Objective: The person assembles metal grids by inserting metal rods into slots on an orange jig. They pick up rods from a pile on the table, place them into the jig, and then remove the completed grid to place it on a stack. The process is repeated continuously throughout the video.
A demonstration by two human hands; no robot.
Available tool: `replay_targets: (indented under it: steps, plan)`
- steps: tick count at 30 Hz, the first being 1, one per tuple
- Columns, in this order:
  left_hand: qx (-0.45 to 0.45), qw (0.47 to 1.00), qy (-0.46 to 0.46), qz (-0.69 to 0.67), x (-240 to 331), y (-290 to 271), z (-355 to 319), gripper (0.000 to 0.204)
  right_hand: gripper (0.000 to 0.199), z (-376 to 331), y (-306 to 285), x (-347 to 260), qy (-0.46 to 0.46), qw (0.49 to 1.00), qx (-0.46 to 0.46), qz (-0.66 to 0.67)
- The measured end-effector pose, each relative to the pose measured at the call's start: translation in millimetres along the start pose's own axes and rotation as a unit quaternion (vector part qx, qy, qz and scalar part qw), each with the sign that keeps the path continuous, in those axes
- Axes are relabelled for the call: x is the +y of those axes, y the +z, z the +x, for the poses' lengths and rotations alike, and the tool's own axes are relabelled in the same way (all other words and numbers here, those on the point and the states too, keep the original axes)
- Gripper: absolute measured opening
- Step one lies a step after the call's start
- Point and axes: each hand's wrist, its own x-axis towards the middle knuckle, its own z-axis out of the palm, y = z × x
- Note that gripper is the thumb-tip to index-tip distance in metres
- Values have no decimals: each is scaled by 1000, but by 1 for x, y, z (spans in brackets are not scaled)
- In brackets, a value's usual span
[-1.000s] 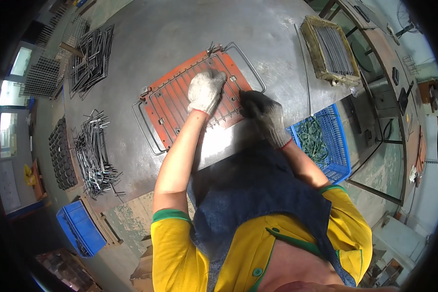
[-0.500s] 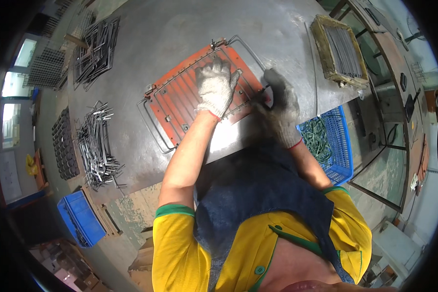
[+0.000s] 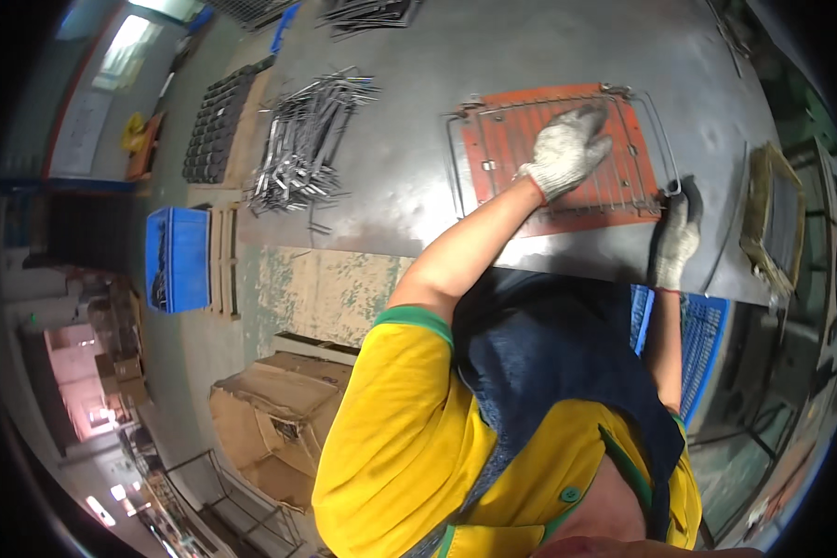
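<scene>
A flat orange-red plate (image 3: 493,202) lies on the metal table, with a grid of thin parallel metal wires (image 3: 516,130) across it. Small metal fittings sit along the plate's edges. My left hand (image 3: 569,153), in a white knitted glove with grey fingers, rests open and flat on the wires, thumb apart. Bent wire loops stick out at both ends, one on the left (image 3: 453,158) and one on the right (image 3: 662,139). My right hand (image 3: 677,242), gloved alike, is at the near right corner by the right loop's end. Its fingers look stretched out; their contact with the wire is unclear.
Left on the metal table (image 3: 409,186) lies a heap of bent metal rods (image 3: 307,149), with dark wire frames (image 3: 372,13) beyond. A worn tray (image 3: 758,214) holding thin rods stands at right. Blue crates (image 3: 179,260) and a cardboard box (image 3: 279,409) sit below table level.
My view has swung left, so the table and plate appear farther right. My left hand stays on the wires. My right hand remains beside the plate's near right corner, now seen more edge-on.
</scene>
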Motion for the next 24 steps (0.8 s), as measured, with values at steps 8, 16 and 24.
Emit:
replay_targets:
  steps: [8, 16, 24]
  plan:
    - [263, 925, -194, 196, -167, -219, -68, 38, 43, -4, 6, -1, 24, 999, -31, -12]
    - [8, 840, -263, 475, -249, -272, -95, 27, 44, -4, 9, -6, 30, 999, -29, -13]
    - [-13, 833, -262, 488, -224, -296, -79, 24, 42, 0, 4, 1, 14, 998, -41, -39]
